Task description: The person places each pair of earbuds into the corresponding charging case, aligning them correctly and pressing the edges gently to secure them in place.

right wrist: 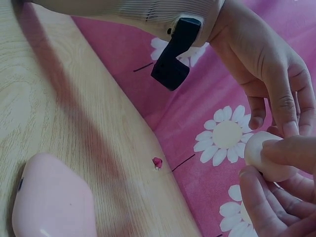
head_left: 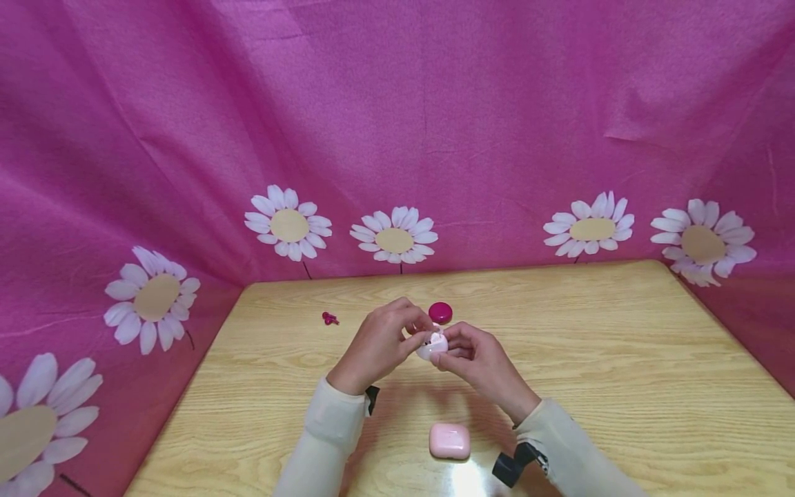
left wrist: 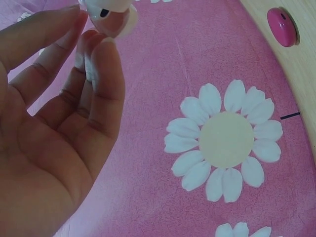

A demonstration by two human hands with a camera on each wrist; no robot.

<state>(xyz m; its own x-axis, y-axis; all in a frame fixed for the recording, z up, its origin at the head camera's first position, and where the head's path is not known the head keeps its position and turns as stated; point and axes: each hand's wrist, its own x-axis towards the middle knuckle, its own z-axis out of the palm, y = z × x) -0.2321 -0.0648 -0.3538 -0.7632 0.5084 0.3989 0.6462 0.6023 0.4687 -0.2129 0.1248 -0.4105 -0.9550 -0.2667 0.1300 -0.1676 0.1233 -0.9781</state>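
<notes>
A: Hands up front, both on the same small thing. Your left hand and right hand meet over the table, and the little white case sits pinched between their fingertips.

B: Which one has the better hold?

A: Hard to split. Your right hand's fingers and thumb curl round the case from its near side; the right wrist view shows the rounded white shell clamped there. Your left hand's fingertips pinch it from the top, as the left wrist view shows at the case. Neither is nearer; it lies dead between them.

B: Long axis?

A: Can't call it. It's a rounded thing, mostly covered by your fingers. There looks to be a lid or open edge toward your left hand, but I can't tell for sure.

B: What else is around?

A: Just beyond your fingertips, the dark pink round case. Farther left of your left hand, a tiny pink piece. Close to your wrists, the pale pink box.
</notes>
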